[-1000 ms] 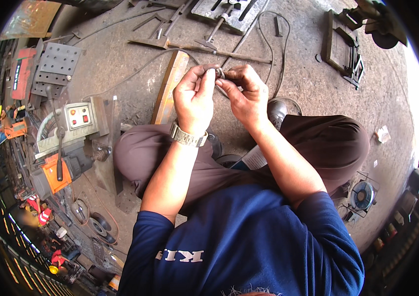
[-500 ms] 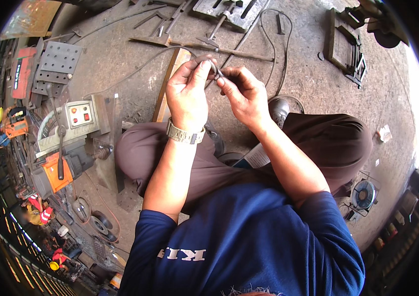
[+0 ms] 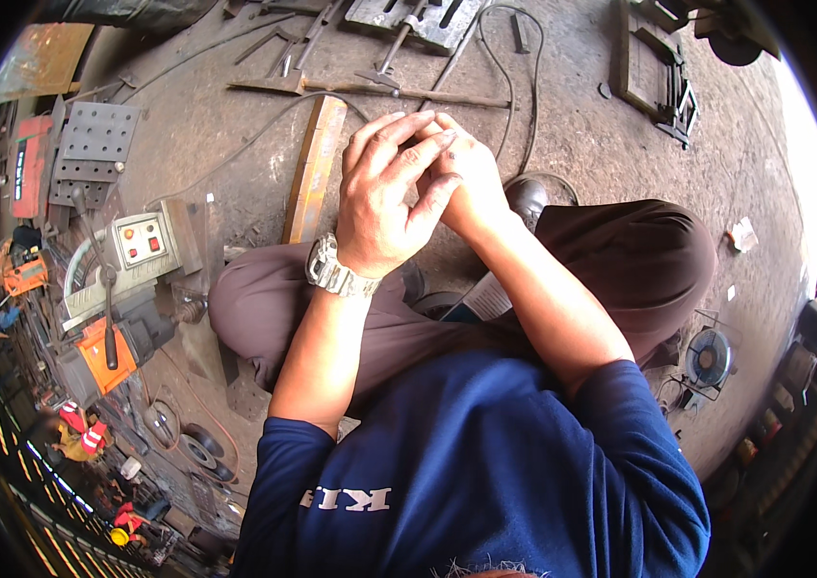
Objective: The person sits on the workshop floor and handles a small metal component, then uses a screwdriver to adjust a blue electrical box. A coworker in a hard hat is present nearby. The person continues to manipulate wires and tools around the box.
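Note:
Both of my hands are together in front of me, above the floor and beyond my crossed legs. My left hand, with a watch on its wrist, lies back upward with its bent fingers over my right hand's fingers. Its thumb stands apart from them and reaches across toward the right hand. My right hand is curled beneath and beside it, its fingers mostly covered. A small dark mark shows near its thumb side. Whatever the hands hold between them is hidden.
A rusty steel bar lies left of my hands. Ahead lie a long-handled hammer, a slotted metal plate and a cable. At left stands a machine with a control box; at right, a small fan. People work at the far left.
My left hand has turned over and its fingers have come across the right hand. The small dark curved piece pinched between both hands before is now out of sight. The view has shifted slightly.

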